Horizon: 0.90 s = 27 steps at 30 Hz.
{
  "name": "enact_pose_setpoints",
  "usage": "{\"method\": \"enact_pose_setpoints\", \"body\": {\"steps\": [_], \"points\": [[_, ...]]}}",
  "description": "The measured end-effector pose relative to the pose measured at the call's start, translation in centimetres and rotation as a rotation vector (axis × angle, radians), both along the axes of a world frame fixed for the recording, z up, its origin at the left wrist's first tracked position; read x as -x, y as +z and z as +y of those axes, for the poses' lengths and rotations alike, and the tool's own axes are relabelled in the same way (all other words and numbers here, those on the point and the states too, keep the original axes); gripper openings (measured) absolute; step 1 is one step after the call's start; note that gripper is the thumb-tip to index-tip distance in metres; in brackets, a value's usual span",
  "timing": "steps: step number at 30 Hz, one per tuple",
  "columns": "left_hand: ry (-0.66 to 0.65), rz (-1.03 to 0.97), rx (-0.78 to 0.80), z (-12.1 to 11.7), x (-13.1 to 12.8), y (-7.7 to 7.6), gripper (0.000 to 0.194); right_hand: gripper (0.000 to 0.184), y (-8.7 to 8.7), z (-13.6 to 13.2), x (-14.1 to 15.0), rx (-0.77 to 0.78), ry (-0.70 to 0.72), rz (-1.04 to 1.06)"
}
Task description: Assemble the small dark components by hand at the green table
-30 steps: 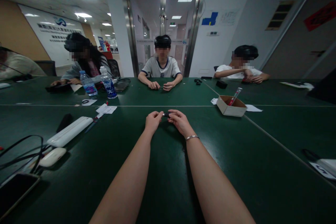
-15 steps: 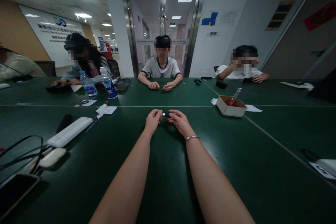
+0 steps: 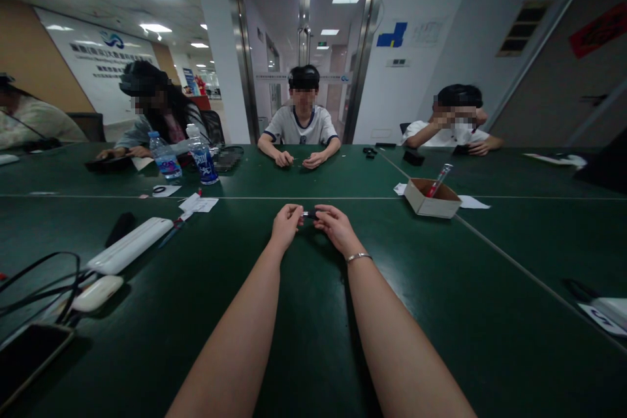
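Observation:
Between my two hands, just above the green table (image 3: 313, 313), is a small black object with a silver end (image 3: 309, 214); its kind is too small to make out. My left hand (image 3: 285, 225) pinches the silver end on the left. From the right, my right hand (image 3: 334, 225) grips the black end between thumb and fingers. A metal bracelet (image 3: 359, 257) circles my right wrist. The fingertips hide both ends of the object.
Left of my arms lie a white power strip (image 3: 131, 245), a white mouse-like case (image 3: 98, 294), cables and a phone (image 3: 32, 366). Two bottles (image 3: 202, 155) stand behind. An open box (image 3: 431, 210) is at right. Several people sit across the table.
My hands stay nearly still; the silver part between them shows slightly more than a second ago. Across the table, the middle person's hands have parted slightly and the right person's hand has risen toward the head.

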State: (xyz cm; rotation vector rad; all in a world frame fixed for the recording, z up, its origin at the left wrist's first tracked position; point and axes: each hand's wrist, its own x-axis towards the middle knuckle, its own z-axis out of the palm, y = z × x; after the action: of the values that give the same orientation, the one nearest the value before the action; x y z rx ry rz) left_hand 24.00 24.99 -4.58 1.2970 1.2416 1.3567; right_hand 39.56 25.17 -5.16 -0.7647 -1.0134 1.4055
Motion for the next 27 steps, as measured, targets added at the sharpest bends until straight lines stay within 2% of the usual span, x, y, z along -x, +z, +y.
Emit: {"method": "enact_pose_setpoints", "body": {"steps": [4, 11, 19, 27], "points": [[0.016, 0.013, -0.058, -0.03, -0.04, 0.08, 0.023, 0.041, -0.05, 0.01, -0.01, -0.008, 0.011, -0.010], [0.010, 0.005, -0.050, 0.03, -0.03, 0.12, 0.027, 0.041, -0.14, 0.06, 0.01, 0.000, 0.012, 0.002], [-0.027, -0.006, -0.228, 0.60, 0.23, -0.62, 0.028, 0.039, -0.20, 0.08, 0.03, -0.002, 0.010, 0.008], [-0.013, 0.011, -0.142, 0.46, 0.35, -0.41, 0.024, 0.040, 0.00, -0.02, 0.06, 0.005, 0.008, 0.012]]}}
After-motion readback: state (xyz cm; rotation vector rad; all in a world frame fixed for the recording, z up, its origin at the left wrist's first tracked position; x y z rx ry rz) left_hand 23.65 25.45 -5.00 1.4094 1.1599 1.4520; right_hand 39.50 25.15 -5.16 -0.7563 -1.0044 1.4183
